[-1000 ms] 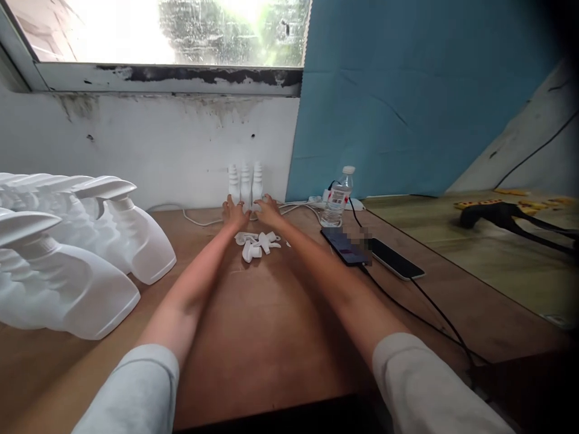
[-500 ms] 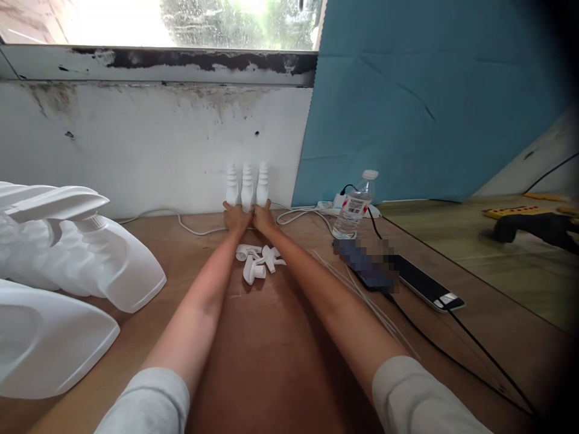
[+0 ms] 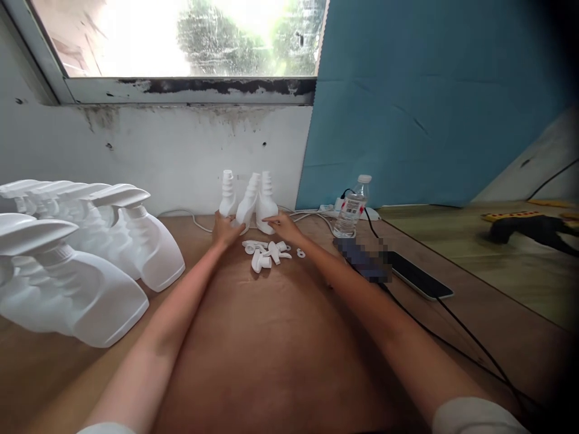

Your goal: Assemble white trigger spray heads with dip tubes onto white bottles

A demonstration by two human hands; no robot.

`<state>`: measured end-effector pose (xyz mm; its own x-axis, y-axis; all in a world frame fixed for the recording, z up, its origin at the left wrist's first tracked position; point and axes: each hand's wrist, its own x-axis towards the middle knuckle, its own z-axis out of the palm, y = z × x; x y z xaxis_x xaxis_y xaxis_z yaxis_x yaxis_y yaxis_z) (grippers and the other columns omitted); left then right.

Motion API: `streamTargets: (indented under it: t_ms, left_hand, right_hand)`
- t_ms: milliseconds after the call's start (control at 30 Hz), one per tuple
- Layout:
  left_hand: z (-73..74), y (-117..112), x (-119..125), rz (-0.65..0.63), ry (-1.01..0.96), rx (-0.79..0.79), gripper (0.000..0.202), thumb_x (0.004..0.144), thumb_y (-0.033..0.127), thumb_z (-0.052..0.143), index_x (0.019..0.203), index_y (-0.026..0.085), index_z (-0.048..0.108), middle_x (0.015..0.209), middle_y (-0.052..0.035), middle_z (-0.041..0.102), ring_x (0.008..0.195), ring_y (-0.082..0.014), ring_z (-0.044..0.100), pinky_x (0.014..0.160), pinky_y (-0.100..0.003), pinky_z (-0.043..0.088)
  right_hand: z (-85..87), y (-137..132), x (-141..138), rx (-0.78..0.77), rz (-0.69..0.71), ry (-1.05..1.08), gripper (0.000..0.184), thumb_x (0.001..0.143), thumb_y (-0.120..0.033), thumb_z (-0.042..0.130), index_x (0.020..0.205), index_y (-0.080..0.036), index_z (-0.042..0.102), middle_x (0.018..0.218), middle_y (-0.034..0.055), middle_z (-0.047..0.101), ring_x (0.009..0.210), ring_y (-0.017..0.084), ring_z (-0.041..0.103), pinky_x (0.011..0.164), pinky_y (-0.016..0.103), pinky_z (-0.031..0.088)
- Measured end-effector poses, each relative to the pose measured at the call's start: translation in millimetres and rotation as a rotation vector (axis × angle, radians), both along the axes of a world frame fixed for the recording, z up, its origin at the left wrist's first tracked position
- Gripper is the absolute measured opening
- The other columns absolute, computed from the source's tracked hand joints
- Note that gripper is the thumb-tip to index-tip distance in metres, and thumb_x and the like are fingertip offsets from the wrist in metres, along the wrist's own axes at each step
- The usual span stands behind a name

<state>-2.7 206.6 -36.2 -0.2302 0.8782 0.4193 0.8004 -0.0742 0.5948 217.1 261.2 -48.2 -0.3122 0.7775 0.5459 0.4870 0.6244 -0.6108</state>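
Your left hand (image 3: pixel 222 231) touches two headless bottles (image 3: pixel 246 206), right hand (image 3: pixel 286 227) third bottle (image 3: pixel 266 205); grips unclear. Spray heads (image 3: pixel 259 262) lie loose; side bottles (image 3: pixel 102 304) topped.

Nearest spray bottle (image 3: pixel 94 298) cropped left; one phone (image 3: pixel 359 260) pixelated; left fingers (image 3: pixel 237 229) apparently hide base of small bottle (image 3: pixel 227 196).

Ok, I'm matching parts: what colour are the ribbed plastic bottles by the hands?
The ribbed plastic bottles are white; see the head view.
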Motion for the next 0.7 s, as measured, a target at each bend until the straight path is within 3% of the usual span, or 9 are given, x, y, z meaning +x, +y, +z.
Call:
streamTargets:
  t_ms: [200, 500, 700]
  left_hand:
    - [-20.1, -35.8, -4.3, -0.011, -0.030, 0.029, 0.056, 0.069, 0.049, 0.069, 0.115, 0.018, 0.068, 0.130, -0.0135, 0.049, 0.095, -0.0263, 0.064, 0.086, -0.034, 0.049]
    - [-24.8, -48.5, -2.0, -0.048, -0.004, 0.086, 0.048, 0.070, 0.050, 0.068, 0.105, 0.017, 0.071, 0.125, -0.0135, 0.051, 0.107, -0.0274, 0.059, 0.095, -0.035, 0.046]
    - [-32.6, -49.8, -0.2, -0.071, 0.034, 0.170, 0.043, 0.074, 0.047, 0.067, 0.106, 0.018, 0.071, 0.128, -0.0125, 0.051, 0.121, -0.0300, 0.050, 0.104, -0.040, 0.040]
  right_hand:
    - [-6.6, -35.6, 22.3, -0.018, 0.101, 0.053, 0.023, 0.077, -0.016, 0.057, 0.086, -0.019, 0.078, 0.108, 0.0085, 0.066, 0.099, 0.020, 0.061, 0.088, 0.033, 0.048]
    - [-10.9, -60.4, 18.3, -0.079, 0.079, 0.087, 0.020, 0.078, -0.016, 0.057, 0.079, -0.016, 0.077, 0.109, 0.0110, 0.064, 0.097, 0.021, 0.061, 0.089, 0.033, 0.048]
    - [-9.6, -72.5, 11.7, -0.077, 0.025, 0.083, 0.024, 0.076, -0.015, 0.055, 0.084, -0.020, 0.077, 0.112, 0.0074, 0.063, 0.102, 0.020, 0.060, 0.092, 0.035, 0.048]
